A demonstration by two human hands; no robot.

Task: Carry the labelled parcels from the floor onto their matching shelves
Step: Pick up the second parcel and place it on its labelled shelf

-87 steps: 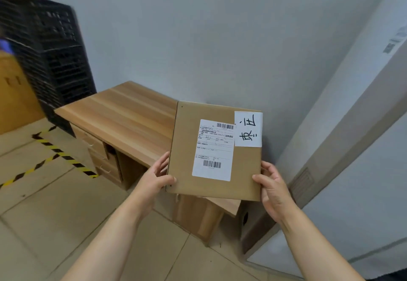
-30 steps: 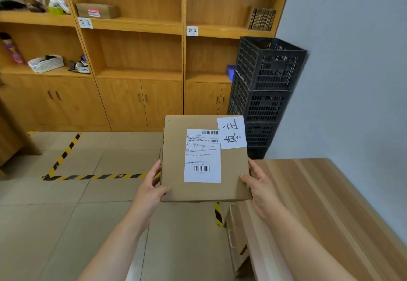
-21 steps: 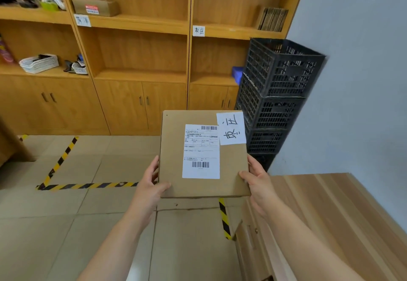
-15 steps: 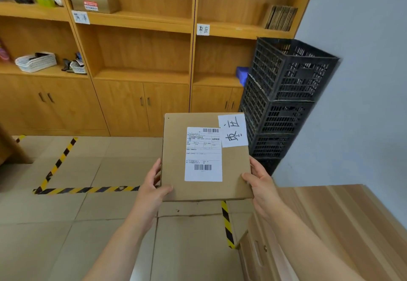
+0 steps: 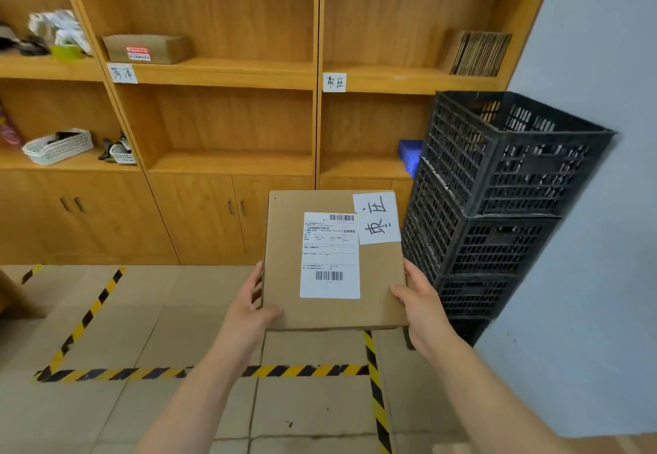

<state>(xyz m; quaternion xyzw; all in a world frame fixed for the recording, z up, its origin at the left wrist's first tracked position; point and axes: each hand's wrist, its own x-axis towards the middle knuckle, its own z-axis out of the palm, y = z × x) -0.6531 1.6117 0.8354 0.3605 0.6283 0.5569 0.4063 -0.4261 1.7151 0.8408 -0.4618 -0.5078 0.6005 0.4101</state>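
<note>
L hand (image 5: pixel 249 306) & R hand (image 5: pixel 421 306) each grip a lower side edge of a flat, square cardboard parcel (image 5: pixel 284 275), thumbs on top, fingers wrapped under. It's held in the air at chest level, tilted face-up toward the cam, above the floor (image 5: pixel 106 411). Matte brown kraft surface w/ a white printed shipping label (image 5: pixel 330 256) w/ barcodes in the middle, plus a white paper slip (image 5: pixel 377 218) w/ handwritten black characters at the top-R corner.

Below: smooth beige floor tiles, crossed by yellow/black hazard tape (image 5: pixel 149 372) laid in a rectangle outline.

Just R of the parcel: stack of black plastic lattice crates (image 5: pixel 505 204) against a plain pale wall (image 5: pixel 597 204).

Beyond: orange-toned wood-grain shelving unit (image 5: pixel 227 76) w/ cabinet doors at the bottom. White handwritten tags on the shelf edges – one (image 5: pixel 334 82) on the R bay, another (image 5: pixel 122 73) on the middle bay. Middle bay's upper shelf holds a low cardboard box (image 5: pixel 149 48) w/ a red sticker. R bay: bundle of upright flat cardboard sheets (image 5: pixel 478 53) up top, smth blue (image 5: pixel 409 156) on the lower shelf, half hidden by crates. Far L: white mesh baskets (image 5: pixel 58 146), blurry clutter.
</note>
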